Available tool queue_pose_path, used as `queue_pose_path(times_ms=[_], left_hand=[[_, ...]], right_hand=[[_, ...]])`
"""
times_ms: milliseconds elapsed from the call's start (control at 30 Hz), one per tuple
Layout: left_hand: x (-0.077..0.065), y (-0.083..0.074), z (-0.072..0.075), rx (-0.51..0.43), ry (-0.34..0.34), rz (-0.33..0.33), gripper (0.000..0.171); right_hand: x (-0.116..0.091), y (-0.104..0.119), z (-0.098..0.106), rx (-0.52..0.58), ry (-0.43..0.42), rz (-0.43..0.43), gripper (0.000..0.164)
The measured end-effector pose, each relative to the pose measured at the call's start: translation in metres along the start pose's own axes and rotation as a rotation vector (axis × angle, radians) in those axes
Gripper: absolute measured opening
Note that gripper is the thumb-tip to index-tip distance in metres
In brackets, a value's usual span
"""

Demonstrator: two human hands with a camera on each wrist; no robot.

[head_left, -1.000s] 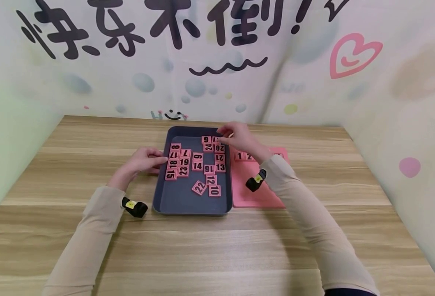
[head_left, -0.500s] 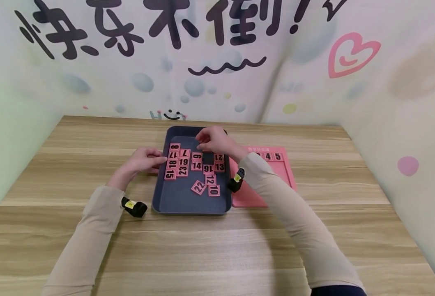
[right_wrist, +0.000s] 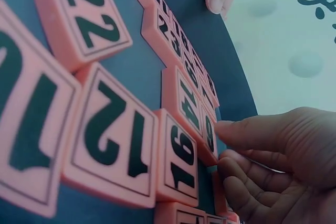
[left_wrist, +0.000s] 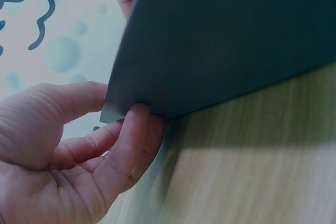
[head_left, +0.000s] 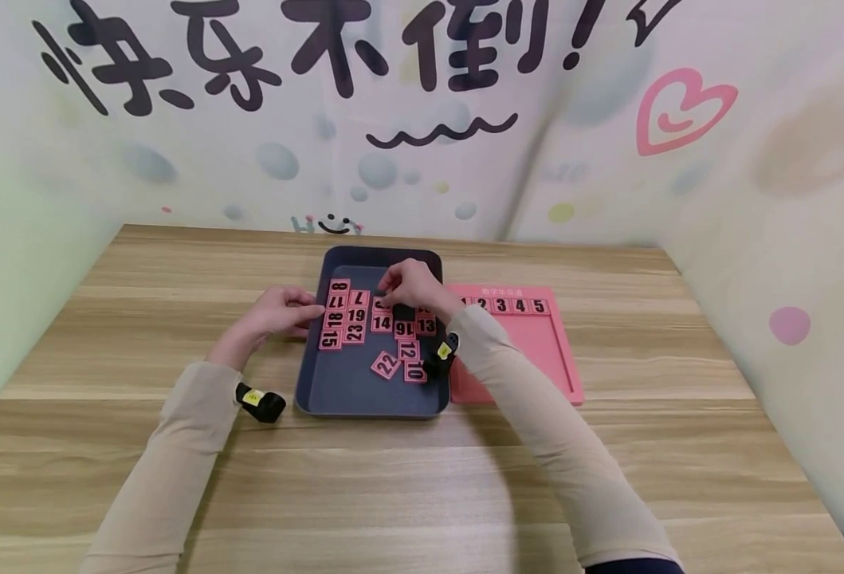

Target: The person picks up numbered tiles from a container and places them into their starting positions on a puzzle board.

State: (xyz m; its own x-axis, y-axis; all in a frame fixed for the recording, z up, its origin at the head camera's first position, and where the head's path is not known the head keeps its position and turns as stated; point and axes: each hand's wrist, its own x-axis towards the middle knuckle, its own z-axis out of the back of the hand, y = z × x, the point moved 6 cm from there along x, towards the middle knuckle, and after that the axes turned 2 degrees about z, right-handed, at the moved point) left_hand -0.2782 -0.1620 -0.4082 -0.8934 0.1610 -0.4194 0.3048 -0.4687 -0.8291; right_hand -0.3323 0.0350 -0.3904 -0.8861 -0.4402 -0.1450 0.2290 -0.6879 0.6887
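Observation:
A dark grey-blue tray (head_left: 364,391) holds several pink number tiles. At its left rim my left hand (head_left: 281,312) grips the tray wall, with the thumb on the rim and fingers below, as the left wrist view shows. My right hand (head_left: 416,285) is over the middle of the tray. Its thumb and index finger pinch a sideways tile marked 6 or 9 (right_wrist: 208,134), still beside the 14 tile (right_wrist: 186,98). Near it lie the 16 tile (right_wrist: 181,163), the 12 tile (right_wrist: 113,137) and the 22 tile (right_wrist: 86,17). The right hand hides tiles at the tray's upper right.
Right of the tray lies a pink puzzle board (head_left: 536,343), its top row holding tiles 1 to 5. Both stand on a wood-grain table (head_left: 350,494). A printed wall cloth (head_left: 422,183) hangs behind the table. Dark wrist cameras (head_left: 262,404) sit at both cuffs.
My right hand has moved left and down from the tray's top right corner, across the upper tiles, to the tile above 14. The left hand stays on the rim.

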Motion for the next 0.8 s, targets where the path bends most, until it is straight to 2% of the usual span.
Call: queue_pose_path(times_ms=[300,533,800], left_hand=[[-0.0008,-0.0018,0.0001,0.001,0.003,-0.008,0.039],[-0.0006,-0.0021,-0.0012,-0.043,0.014,-0.032,0.037],[0.0007,0.0002,-0.0020,-0.055,0.019,-0.033,0.037]], right_hand=[[-0.0008,0.0032,-0.0016,-0.082,0.057,0.032,0.020],[-0.0004,0.0073,-0.0036,-0.228,0.119,0.076,0.023],[-0.0007,0.0077,-0.0059,-0.249,0.125,0.090,0.024]])
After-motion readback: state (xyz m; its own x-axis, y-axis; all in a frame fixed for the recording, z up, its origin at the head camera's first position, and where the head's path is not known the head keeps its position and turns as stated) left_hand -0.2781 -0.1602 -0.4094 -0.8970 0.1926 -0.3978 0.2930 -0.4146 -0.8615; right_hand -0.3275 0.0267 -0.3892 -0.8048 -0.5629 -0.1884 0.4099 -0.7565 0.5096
